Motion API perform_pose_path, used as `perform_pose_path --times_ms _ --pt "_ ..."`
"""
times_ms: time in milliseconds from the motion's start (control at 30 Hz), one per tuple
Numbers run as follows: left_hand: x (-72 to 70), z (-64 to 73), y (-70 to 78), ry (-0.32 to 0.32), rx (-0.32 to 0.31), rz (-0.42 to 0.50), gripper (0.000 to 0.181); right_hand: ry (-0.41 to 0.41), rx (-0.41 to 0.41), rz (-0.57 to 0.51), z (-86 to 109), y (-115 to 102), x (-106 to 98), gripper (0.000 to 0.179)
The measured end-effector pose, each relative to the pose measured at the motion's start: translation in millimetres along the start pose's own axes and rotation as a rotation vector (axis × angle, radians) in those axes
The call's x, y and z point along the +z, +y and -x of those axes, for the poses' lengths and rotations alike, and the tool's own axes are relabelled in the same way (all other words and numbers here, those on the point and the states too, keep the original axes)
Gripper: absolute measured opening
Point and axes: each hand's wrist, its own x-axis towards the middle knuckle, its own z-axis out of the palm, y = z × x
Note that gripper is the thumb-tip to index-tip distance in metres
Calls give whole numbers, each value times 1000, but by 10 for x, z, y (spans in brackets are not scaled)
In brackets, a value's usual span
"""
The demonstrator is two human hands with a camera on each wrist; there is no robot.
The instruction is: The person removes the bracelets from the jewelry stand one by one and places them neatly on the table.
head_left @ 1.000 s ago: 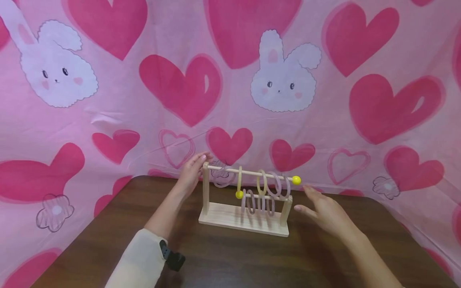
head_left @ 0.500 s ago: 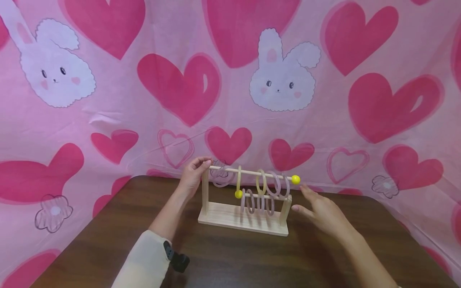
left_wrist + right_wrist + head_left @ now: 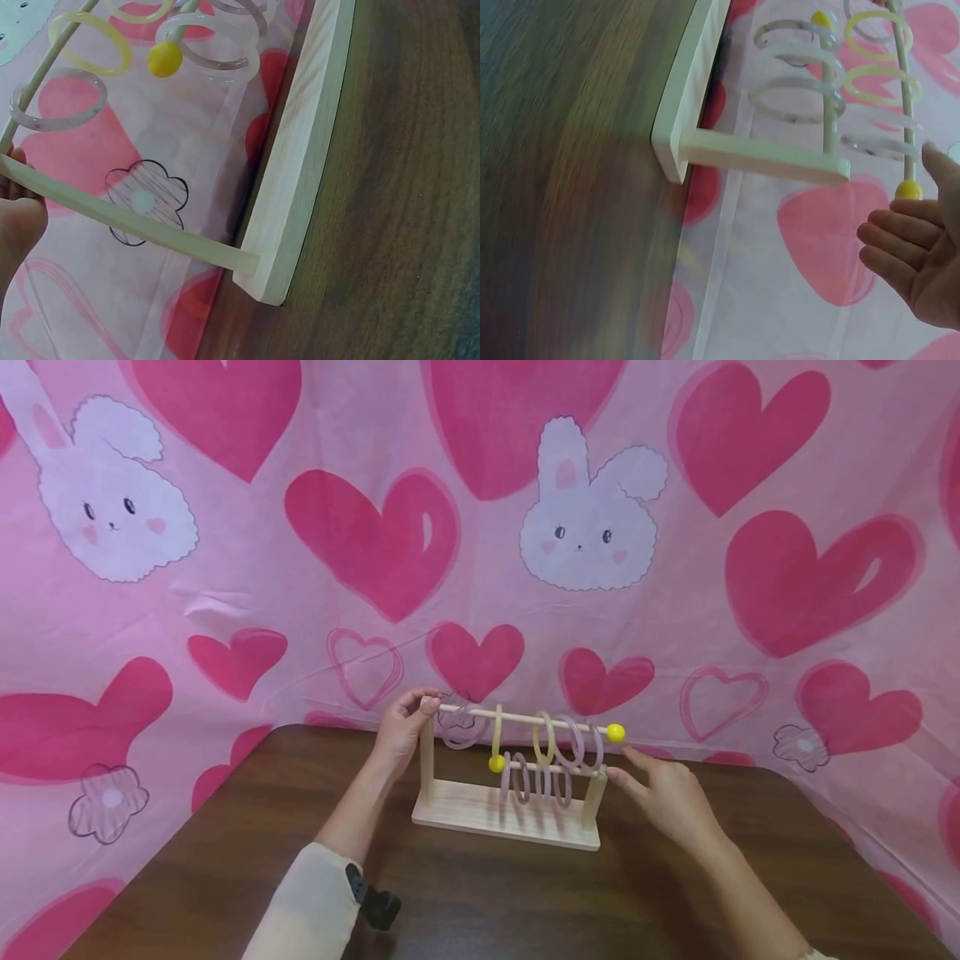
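Note:
A pale wooden bangle stand stands on the table, a post at each end of its base. Its upper rod carries two yellow bangles and several pale lilac ones, and ends at the right in a yellow ball. More translucent bangles hang on the lower rod, whose yellow ball points left. My left hand pinches the top of the left post, thumb in front and fingers behind. Beside the right post, my right hand holds nothing; its fingers are extended close to the upper rod's ball.
The dark wooden table reaches back to a pink cloth printed with hearts and rabbits. A black strap with a small device sits at the left sleeve's cuff.
My left hand has come from behind the left post onto its top and taken hold there. My right hand has shifted slightly left, closer to the right post. The stand stays in place.

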Motion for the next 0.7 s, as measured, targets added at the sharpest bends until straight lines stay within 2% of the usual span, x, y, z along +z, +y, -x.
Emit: perform_pose_path --times_ms 167,467,567,700 --pt "-7 -1 -10 0 7 18 21 131 48 -90 -69 -75 43 36" --pt "-30 -2 -24 -11 12 23 19 289 109 -193 -149 -200 199 25" --pt "-35 -1 -26 -15 1 28 20 313 131 -212 -167 -237 229 24" --pt "-41 -1 -24 -27 1 30 21 308 153 -222 -179 -265 249 23"
